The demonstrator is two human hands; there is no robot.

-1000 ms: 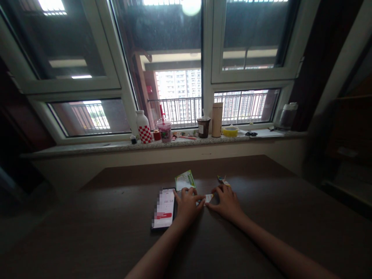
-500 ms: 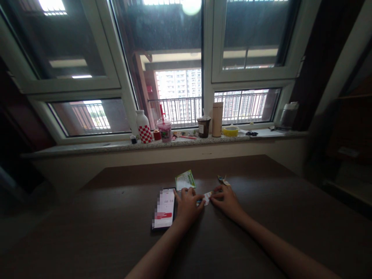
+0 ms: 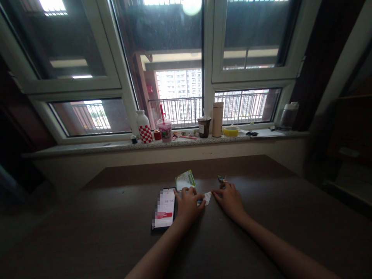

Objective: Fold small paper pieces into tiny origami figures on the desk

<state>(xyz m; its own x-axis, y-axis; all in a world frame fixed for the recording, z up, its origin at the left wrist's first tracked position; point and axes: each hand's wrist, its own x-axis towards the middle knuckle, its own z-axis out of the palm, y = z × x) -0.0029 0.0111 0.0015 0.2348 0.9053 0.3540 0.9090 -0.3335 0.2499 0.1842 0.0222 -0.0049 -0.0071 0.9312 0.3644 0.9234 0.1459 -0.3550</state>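
A small piece of folded, printed paper [image 3: 208,198] lies on the brown table between my hands. My left hand [image 3: 188,204] is closed on its left side, thumb and fingers covering part of it. The fingertips of my right hand [image 3: 231,200] are pinched together at the paper's upper right corner. Just beyond my right hand's fingers lies a second small folded paper piece [image 3: 221,178], partly hidden by them. A phone [image 3: 164,209] with a lit screen rests left of my left hand. Behind that hand is a green-and-white paper packet [image 3: 186,180].
On the windowsill stand a red-checked white bottle [image 3: 144,128], a pink cup with a straw [image 3: 165,130], a dark drink cup [image 3: 204,127], a tan flask [image 3: 217,120], a yellow tape roll [image 3: 231,132] and black scissors [image 3: 252,133]. The table's far edge runs below the sill.
My right hand has shifted slightly to the right, its fingertips now at the paper's corner, leaving more of the folded paper showing. My left hand has stayed almost still.
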